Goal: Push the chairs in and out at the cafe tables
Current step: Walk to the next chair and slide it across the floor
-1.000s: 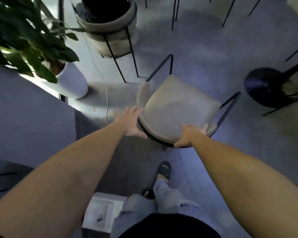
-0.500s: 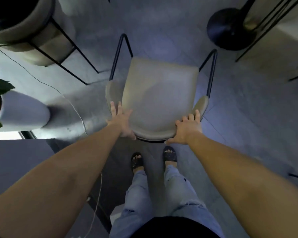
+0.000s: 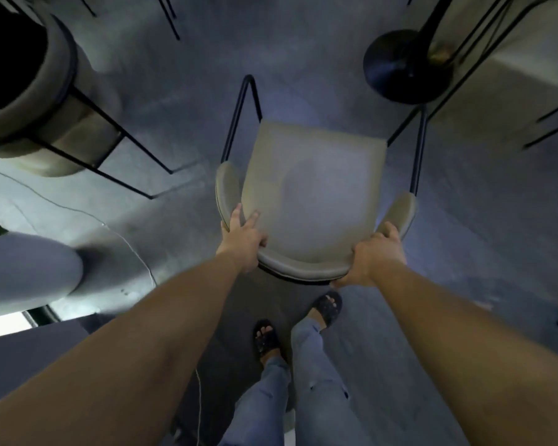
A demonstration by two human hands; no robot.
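Observation:
A beige padded chair (image 3: 316,191) with thin black metal legs stands on the grey floor right in front of me, seat facing away. My left hand (image 3: 244,239) grips the left end of its curved backrest, fingers over the top edge. My right hand (image 3: 372,252) grips the right end of the backrest, thumb underneath. The round black base of a cafe table (image 3: 406,64) sits beyond the chair at the upper right.
A round upholstered seat on black legs (image 3: 42,101) stands at the upper left. A white planter (image 3: 29,268) is at the left edge, with a thin cable (image 3: 78,210) on the floor. More black chair legs (image 3: 545,130) sit at the right. My sandalled feet are behind the chair.
The chair has swung round and moved toward the black table base. I have stepped after it, and both hands have stayed on the backrest.

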